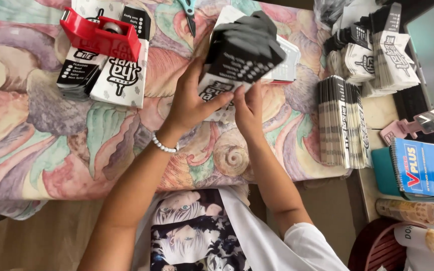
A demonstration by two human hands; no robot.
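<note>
white cotton of a printed shirt (212,236) fills the near edge of the view, with both bare forearms reaching away from it over a pastel cloth (41,150) patterned with shells and swirls that covers the surface. the left hand (193,103), a white bead bracelet (164,146) at its wrist, lies flat against the near side of a fanned stack of black and white paper sleeves (244,52), thumb stretched across the lowest sleeve and fingers closed around its left edge. the right hand (249,108) meets it just beside, fingers curled and pinching the bottom edge of the same stack, so the stack sits between both hands near the middle of the cloth, tipped up and spreading out at its far end. to the right, a tight row of flat sleeves (342,123) stands on edge at the cloth's border, and nearer the right edge lie a blue spiral notebook (425,168) and a pink clip-like tool (413,125). further back on the right sits a loose heap of folded sleeves (377,55). at the far left, a red tape dispenser (101,32) rests on another flat pile of sleeves (106,70), and teal-handled scissors (189,12) poke in at the top edge.
</note>
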